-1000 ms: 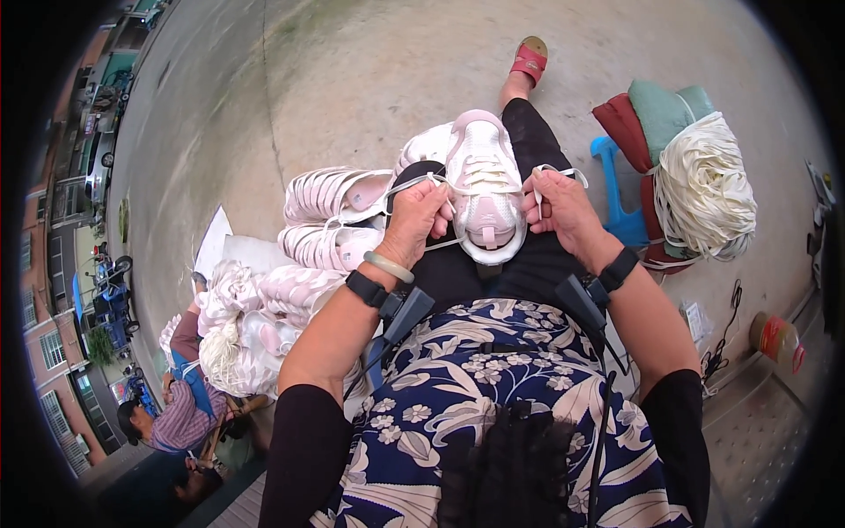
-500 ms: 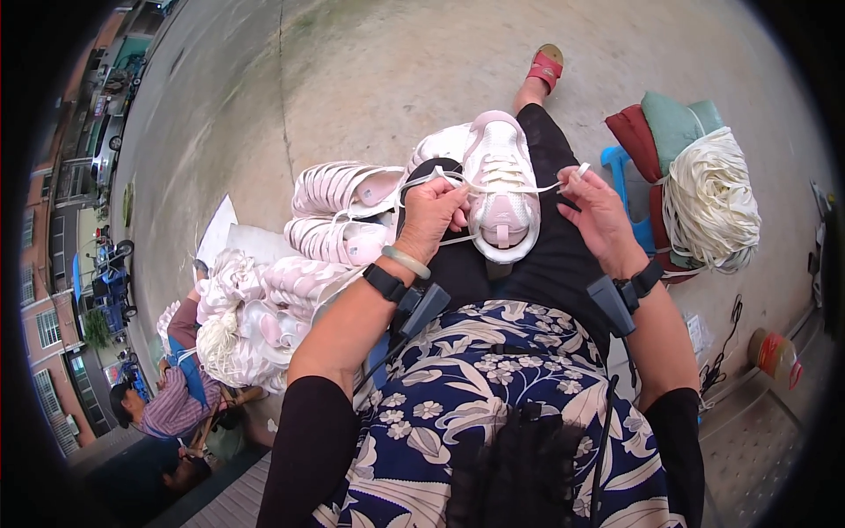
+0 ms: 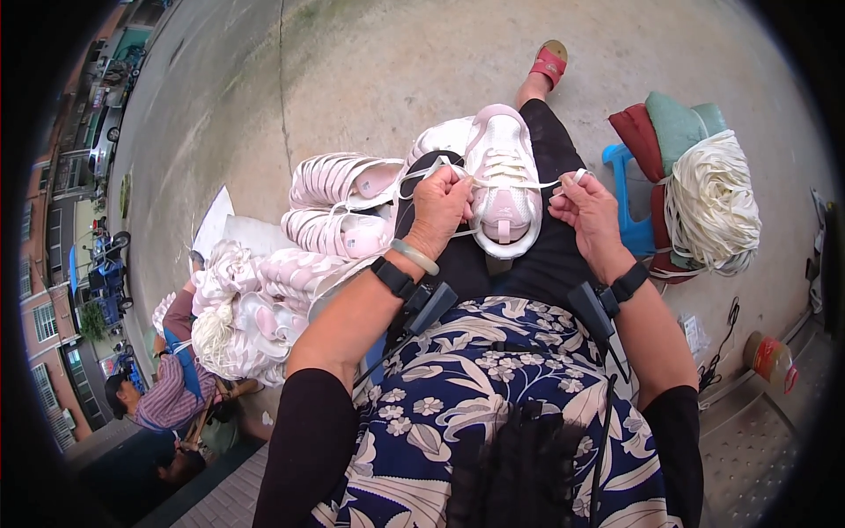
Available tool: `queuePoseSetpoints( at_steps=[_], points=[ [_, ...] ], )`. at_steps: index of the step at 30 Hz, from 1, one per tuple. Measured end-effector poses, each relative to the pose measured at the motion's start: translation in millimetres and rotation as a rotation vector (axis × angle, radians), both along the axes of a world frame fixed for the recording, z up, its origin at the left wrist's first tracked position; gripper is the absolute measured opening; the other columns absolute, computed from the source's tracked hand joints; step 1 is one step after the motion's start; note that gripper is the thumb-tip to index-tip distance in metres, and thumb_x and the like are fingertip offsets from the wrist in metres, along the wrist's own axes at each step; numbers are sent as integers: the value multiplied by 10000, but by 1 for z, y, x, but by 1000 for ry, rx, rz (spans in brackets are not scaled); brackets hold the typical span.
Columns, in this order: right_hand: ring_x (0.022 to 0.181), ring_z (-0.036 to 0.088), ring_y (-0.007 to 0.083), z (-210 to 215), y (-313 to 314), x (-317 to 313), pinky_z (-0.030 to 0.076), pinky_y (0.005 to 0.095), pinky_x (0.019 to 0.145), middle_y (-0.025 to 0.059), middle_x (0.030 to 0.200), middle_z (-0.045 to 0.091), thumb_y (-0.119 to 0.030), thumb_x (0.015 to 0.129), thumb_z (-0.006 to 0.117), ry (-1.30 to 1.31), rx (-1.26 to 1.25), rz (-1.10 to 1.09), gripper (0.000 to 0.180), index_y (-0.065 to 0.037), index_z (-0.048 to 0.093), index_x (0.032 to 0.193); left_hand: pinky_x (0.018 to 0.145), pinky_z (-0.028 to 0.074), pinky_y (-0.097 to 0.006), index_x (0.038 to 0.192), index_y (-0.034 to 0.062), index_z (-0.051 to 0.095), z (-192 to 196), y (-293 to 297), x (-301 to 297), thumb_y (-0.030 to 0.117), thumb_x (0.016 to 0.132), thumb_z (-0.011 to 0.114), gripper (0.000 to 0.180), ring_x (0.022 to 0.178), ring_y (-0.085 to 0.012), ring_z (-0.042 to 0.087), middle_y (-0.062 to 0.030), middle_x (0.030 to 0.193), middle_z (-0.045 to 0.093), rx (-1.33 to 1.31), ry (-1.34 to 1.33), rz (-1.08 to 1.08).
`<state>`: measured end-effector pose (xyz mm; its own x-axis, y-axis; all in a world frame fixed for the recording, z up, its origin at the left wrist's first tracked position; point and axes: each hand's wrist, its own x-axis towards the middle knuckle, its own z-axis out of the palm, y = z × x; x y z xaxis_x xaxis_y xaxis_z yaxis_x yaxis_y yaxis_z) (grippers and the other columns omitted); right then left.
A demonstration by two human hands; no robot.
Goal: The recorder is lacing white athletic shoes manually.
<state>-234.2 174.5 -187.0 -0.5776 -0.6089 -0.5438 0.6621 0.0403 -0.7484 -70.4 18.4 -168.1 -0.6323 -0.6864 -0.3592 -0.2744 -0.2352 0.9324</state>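
A white and pale pink sneaker (image 3: 500, 189) rests on my lap, its toe pointing away from me. White lace crosses its upper part in several rows. My left hand (image 3: 440, 209) is closed beside the shoe's left side, pinching the white shoelace (image 3: 519, 185) near the eyelets. On the other side, my right hand (image 3: 585, 211) pinches the lace's other stretch between thumb and fingers. The lace runs nearly straight across the shoe between both hands. Another loop of lace hangs left of the shoe, partly hidden by my left hand.
Stacked pink and white shoe uppers (image 3: 339, 198) lie at left, with a larger heap (image 3: 255, 308) nearer me. At right, a bundle of white laces (image 3: 717, 202) lies against red and green cloth on a blue stool (image 3: 627, 198). A co-worker (image 3: 180, 387) sits at far left.
My right hand has moved slightly left and closer to the shoe, lace still pinched. My left hand has shifted slightly right and keeps its grip.
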Motion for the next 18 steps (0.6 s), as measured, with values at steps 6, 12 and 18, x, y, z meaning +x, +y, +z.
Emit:
queuePoseSetpoints(
  at_steps=[6,12,18],
  points=[
    [678,609,119,1,-4,6,516,247,638,44,787,621,-101,836,622,-9,-4,61,110,-41,593,923,430,393,-290,674,11,494,-17,-1,-1,70,805,586,171,446,-180,521,-87,548,540,-440,-61,-50],
    [680,611,111,-4,-5,9,505,228,630,38,774,623,-55,820,622,41,-33,85,107,-32,594,921,487,400,-290,712,5,506,-4,-1,-5,83,791,602,147,493,-154,466,-104,559,519,-902,-136,-193],
    [616,586,81,-5,-14,11,486,209,583,19,742,609,14,798,601,163,-84,45,78,-8,597,873,490,391,-272,708,9,479,-3,-3,-7,69,798,595,159,517,-103,437,-58,553,503,-735,-156,-218]
  ],
)
